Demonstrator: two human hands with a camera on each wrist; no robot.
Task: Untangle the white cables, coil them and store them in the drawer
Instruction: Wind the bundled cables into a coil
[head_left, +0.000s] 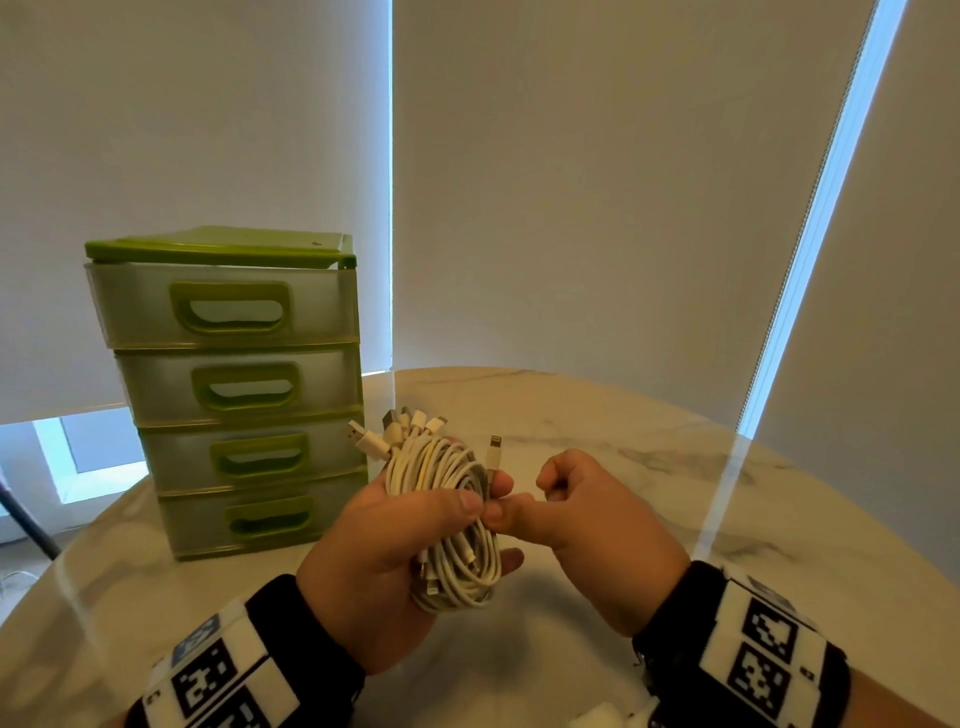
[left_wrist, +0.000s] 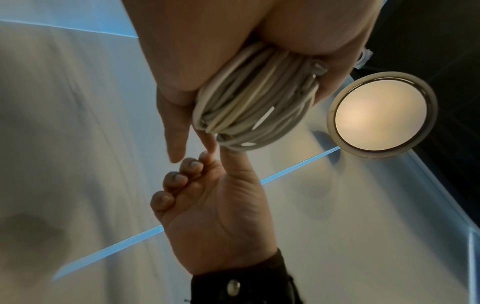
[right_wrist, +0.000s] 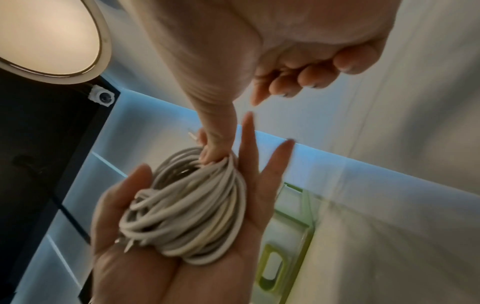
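Coiled white cables (head_left: 447, 514): left hand (head_left: 384, 551) clasps bundle; right hand (head_left: 587, 514) pinches one strand, remaining fingers curled. Tuck end firmly.

on the surface (head_left: 597, 415), at the back left: drawer unit (head_left: 234, 395), four drawers stacked. in front and right of it, above the surface: coiled cables (head_left: 447, 514) in left hand (head_left: 384, 561), right hand (head_left: 587, 519) touching their right side.

Two bare hands are seen, left hand (head_left: 374, 561) and right hand (head_left: 597, 530). Black wristbands (head_left: 322, 629) are worn on both wrists. White blocks printed with black square-code markers (head_left: 763, 654) are strapped over them. A metal snap stud (left_wrist: 233, 286) is noted on the right band (left-wrist view).
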